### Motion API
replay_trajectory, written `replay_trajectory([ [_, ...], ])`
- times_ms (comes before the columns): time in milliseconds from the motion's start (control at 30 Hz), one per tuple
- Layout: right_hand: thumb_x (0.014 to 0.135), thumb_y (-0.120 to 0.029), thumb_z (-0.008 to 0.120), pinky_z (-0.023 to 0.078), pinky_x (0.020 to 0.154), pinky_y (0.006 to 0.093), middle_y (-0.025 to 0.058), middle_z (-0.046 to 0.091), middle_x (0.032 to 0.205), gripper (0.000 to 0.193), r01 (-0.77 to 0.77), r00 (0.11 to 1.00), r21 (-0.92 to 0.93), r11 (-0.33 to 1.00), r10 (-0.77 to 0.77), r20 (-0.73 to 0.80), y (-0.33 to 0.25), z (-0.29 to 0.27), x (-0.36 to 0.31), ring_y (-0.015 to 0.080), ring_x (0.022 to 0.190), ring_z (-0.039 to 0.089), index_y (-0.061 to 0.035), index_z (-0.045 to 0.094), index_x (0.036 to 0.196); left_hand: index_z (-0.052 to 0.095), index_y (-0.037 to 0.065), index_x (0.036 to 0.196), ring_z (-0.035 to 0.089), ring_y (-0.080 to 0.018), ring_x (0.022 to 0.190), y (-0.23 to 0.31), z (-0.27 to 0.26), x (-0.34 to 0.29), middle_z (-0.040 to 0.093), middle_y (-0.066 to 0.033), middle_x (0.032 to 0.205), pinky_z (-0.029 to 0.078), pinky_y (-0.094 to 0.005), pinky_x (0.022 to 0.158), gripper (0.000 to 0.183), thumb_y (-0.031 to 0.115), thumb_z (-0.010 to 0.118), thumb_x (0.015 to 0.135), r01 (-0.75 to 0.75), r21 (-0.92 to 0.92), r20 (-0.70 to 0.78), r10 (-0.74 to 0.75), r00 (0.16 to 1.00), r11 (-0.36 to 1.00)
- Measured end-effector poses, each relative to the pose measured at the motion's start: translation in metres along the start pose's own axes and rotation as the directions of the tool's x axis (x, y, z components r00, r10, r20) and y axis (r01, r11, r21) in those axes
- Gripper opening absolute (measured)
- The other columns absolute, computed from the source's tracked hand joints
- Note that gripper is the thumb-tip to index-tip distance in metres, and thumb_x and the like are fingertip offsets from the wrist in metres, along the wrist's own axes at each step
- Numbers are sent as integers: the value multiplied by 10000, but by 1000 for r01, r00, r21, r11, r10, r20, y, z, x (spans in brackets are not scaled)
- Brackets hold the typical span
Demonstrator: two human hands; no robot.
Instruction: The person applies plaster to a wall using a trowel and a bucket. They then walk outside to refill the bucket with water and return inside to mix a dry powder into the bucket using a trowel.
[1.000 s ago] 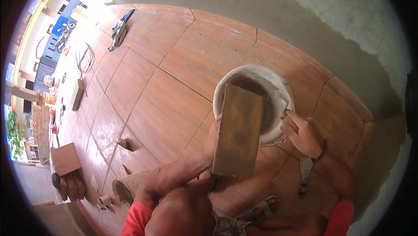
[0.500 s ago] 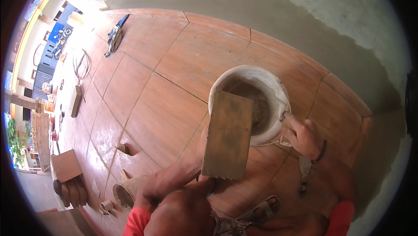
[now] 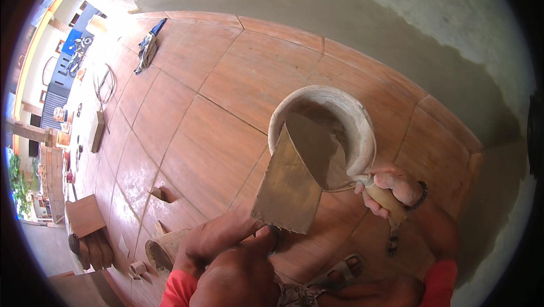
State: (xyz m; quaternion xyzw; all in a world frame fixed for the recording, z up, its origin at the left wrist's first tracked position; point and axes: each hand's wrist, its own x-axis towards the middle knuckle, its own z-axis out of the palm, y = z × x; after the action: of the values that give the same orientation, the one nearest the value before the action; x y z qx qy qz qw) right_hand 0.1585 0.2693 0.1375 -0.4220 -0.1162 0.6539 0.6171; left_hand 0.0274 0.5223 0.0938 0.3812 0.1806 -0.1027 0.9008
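A flat rectangular wooden board (image 3: 288,193), smeared with grey-brown, tilts over the near left rim of a mortar-stained bucket (image 3: 362,128). My left hand is mostly hidden beneath the board; its forearm (image 3: 226,232) reaches under it, and the hand appears closed on it. My right hand (image 3: 396,185) is wrapped around the wooden handle of a trowel (image 3: 388,200). The trowel's wide grey blade (image 3: 317,151) lies over the bucket's mouth, its edge meeting the board's upper right side. Grey wet material coats the bucket's inside.
Beside my right wrist, a small tool with a dark handle (image 3: 392,243) lies on the tiles. A tipped, dirty container (image 3: 161,253) is near my left arm. Farther off lie a wood chunk (image 3: 158,193), a cloth (image 3: 148,52) and a long block (image 3: 97,131). A part-damp wall (image 3: 396,41) bounds the far side.
My right hand has drawn back toward me from the bucket's rim, bringing the trowel blade up into view against the board. The board has tilted and shifted slightly left and nearer.
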Motion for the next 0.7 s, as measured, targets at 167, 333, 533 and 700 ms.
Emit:
replay_trajectory([
  [167, 905, -265, 376, 421, 469, 252, 102, 528, 655, 386, -125, 992, -74, 989, 124, -10, 4, -18, -27, 135, 517, 507, 57, 497, 1080, 445, 37, 1188, 570, -164, 899, 8, -3, -2, 548, -81, 1056, 512, -303, 739, 298, 163, 436, 919, -50, -3, -49, 50, 998, 999],
  [333, 853, -168, 501, 438, 509, 245, 78, 540, 688, 269, 32, 943, -436, 899, -172, -286, 0, -11, -54, 131, 564, 537, 48, 555, 1002, 439, 38, 1198, 569, -166, 910, 23, -13, 11, 546, -82, 1066, 512, -307, 747, 305, 160, 442, 918, -124, -19, -82, 122, 989, 992],
  [533, 727, -112, 659, 477, 545, 308, 99, 575, 753, 243, 202, 733, -979, -17, -661, 163, 11, 27, -34, 200, 604, 568, -12, 615, 945, 432, 40, 1209, 568, -169, 923, 21, -21, 11, 543, -84, 1078, 513, -311, 756, 315, 156, 448, 916, -109, -8, -75, 108, 991, 994],
  [700, 735, -143, 656, 482, 585, 398, 153, 595, 764, 249, 112, 747, -994, 13, -661, 76, 23, 21, -7, 313, 647, 580, 0, 599, 931, 427, 41, 1218, 568, -171, 935, 16, -17, 2, 540, -85, 1088, 513, -314, 764, 324, 153, 453, 915, -93, 32, -33, 94, 995, 995],
])
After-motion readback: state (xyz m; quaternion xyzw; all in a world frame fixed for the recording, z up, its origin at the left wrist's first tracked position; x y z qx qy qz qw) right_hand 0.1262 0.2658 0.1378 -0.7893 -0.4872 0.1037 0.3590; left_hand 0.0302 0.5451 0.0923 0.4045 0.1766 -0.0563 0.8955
